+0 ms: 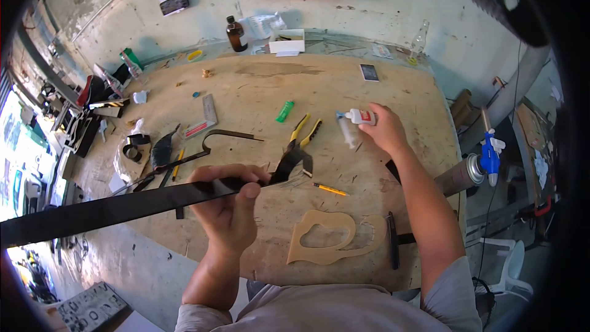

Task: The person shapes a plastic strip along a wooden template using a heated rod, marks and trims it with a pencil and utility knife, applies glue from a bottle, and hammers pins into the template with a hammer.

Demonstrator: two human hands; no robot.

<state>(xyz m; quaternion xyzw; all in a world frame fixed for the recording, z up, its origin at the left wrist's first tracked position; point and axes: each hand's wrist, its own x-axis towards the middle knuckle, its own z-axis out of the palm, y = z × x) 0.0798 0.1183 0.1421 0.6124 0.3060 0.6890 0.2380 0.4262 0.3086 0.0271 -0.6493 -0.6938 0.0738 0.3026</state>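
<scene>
My left hand (230, 206) is closed around a long black strip (129, 204), which runs out past the left edge of the view and ends in a bent tip near the table's middle. At the right, my right hand (386, 128) grips a small white bottle (361, 116) with a red label, its nozzle pointing left. A clear syringe-like tube (346, 131) lies just below the bottle's nozzle. Yellow-and-black handled pliers (298, 135) are by the strip's tip, partly hidden behind it.
Around the wooden table (258, 98) lie a green lighter (285, 111), a yellow knife (330, 189), a tan cut-out template (299, 240), a black tool (393, 240) and a metal square (209, 110). A blue-headed gas torch (490, 154) stands right; a brown bottle (236, 34) stands behind.
</scene>
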